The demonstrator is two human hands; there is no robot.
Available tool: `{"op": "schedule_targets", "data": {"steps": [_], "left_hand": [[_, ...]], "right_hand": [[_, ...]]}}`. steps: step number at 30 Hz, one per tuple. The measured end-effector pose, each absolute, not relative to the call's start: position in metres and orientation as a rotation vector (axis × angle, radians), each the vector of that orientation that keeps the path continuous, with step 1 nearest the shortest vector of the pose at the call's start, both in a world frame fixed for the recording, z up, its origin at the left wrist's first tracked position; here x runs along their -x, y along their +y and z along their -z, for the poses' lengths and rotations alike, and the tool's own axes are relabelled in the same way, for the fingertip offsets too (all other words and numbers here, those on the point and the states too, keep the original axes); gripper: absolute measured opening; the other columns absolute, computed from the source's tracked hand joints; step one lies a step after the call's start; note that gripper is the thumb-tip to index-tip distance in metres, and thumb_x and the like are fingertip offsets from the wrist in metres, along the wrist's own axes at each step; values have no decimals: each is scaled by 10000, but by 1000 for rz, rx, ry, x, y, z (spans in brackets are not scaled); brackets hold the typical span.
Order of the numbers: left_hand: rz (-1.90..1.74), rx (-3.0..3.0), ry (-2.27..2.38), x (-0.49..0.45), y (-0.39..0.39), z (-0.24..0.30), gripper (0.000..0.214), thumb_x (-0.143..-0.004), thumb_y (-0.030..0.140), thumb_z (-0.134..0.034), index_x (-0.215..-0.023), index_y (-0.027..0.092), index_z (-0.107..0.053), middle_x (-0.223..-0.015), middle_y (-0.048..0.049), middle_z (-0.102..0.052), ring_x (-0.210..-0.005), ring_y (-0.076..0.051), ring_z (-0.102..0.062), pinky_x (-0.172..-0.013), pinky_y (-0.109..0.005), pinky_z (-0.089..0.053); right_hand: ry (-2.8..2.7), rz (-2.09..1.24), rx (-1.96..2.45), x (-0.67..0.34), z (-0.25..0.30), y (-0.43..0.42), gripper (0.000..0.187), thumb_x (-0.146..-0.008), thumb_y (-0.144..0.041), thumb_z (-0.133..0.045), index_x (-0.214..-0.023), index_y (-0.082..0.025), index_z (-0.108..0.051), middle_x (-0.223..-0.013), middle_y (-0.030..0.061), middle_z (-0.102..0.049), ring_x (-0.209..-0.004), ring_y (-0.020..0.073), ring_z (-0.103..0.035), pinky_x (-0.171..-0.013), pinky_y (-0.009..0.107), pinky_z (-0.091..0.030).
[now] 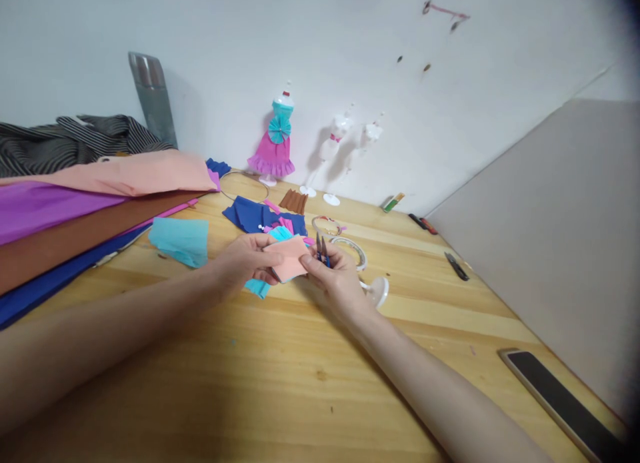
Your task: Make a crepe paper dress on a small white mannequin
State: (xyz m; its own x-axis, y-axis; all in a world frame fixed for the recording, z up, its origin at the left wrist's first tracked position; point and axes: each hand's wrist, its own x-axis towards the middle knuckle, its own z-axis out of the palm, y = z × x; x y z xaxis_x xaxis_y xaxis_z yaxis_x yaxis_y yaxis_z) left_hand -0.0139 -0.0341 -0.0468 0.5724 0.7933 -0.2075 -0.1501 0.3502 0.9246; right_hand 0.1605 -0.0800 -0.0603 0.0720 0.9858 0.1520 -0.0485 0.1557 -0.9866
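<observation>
Between my two hands is a small folded piece of peach crepe paper (pixel 287 258). My left hand (pixel 241 262) pinches its left side, with the thumb on top. On the right edge presses the thumb of my right hand (pixel 341 280), which also keeps a small pair of scissors (pixel 323 248) with blue handles, blades pointing up. Just behind the paper lie scraps of turquoise paper (pixel 258 288) and a navy blue paper piece (pixel 249 214). A white stand with a round base (pixel 380 292) lies beside my right hand, partly hidden by it.
Paper sheets (pixel 125 173) are piled at left, near a turquoise piece (pixel 180 240). A dressed mini mannequin (pixel 277 140) and two white ones (pixel 340 126) stand by the wall. Tape rolls (pixel 356 250), a cutter (pixel 456 266) and a phone (pixel 560 400) lie to the right.
</observation>
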Motion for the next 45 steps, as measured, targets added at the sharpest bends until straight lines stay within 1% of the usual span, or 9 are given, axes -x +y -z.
{"op": "schedule_targets", "data": {"steps": [3, 9, 14, 19, 24, 26, 33, 38, 45], "left_hand": [[-714, -1036, 713, 14, -35, 44, 229, -555, 232, -787, -693, 114, -647, -584, -22, -657, -497, -103, -581, -494, -219, -463], [-698, -1024, 603, 18, -32, 46, 268, -637, 222, -743, -887, 125, -747, -729, -53, -711, -593, -109, -591, -546, -225, -461], [-720, -1051, 579, 20, -30, 46, 176, -655, 205, -723, -817, 144, -758, -772, -53, -714, -639, -124, -600, -594, -251, -479], [-744, -1063, 644, 18, -31, 45, 127, -641, 183, -726, -756, 132, -742, -722, -46, -699, -646, -130, -606, -606, -255, -484], [-699, -1080, 595, 19, -29, 52, 331, -676, 217, -726, -1004, 169, -713, -849, -53, -719, -663, -138, -640, -598, -254, -497], [-646, -1093, 544, 19, -29, 56, 342, -693, 244, -726, -1026, 168, -705, -839, -52, -719, -630, -138, -648, -599, -263, -509], [-631, -1111, 583, 16, -36, 66, 269, -719, 303, -719, -928, 135, -706, -724, -41, -693, -603, -143, -651, -579, -260, -510], [-635, -1250, 667, 14, -42, 66, 240, -734, 334, -696, -792, 101, -698, -656, -48, -685, -592, -128, -635, -581, -224, -484], [-628, -1313, 735, 13, -42, 65, 301, -720, 387, -674, -814, 101, -688, -636, -46, -679, -564, -134, -621, -536, -216, -453]], "right_hand": [[-1141, -1121, 1050, -160, 59, -80, 235, -652, -331, -764, -695, -187, -584, -494, -80, -420, -414, 58, -270, -420, 231, -183], [-1069, -1186, 982, -161, 57, -82, 165, -650, -270, -742, -721, -175, -628, -445, -87, -424, -384, 48, -265, -427, 232, -156], [-1066, -1161, 991, -161, 56, -82, 118, -631, -226, -725, -712, -173, -659, -433, -81, -425, -392, 56, -288, -439, 240, -173], [-1102, -1153, 996, -162, 57, -83, 88, -630, -212, -711, -696, -175, -664, -438, -76, -423, -403, 63, -306, -447, 247, -187], [-1053, -1173, 997, -159, 56, -85, 109, -622, -219, -717, -695, -176, -649, -426, -91, -393, -397, 57, -289, -453, 245, -181], [-1045, -1171, 1008, -159, 56, -85, 112, -626, -224, -713, -700, -174, -646, -426, -95, -389, -396, 53, -277, -455, 244, -182], [-1042, -1200, 1033, -158, 60, -85, 107, -615, -219, -697, -672, -168, -622, -432, -93, -380, -392, 45, -239, -437, 237, -135], [-1052, -1251, 1017, -156, 73, -86, 117, -626, -225, -699, -675, -165, -612, -466, -83, -394, -401, 43, -234, -437, 236, -107], [-953, -1255, 1031, -151, 83, -85, 134, -615, -221, -697, -675, -169, -589, -454, -92, -385, -385, 38, -215, -418, 221, -104]]}}
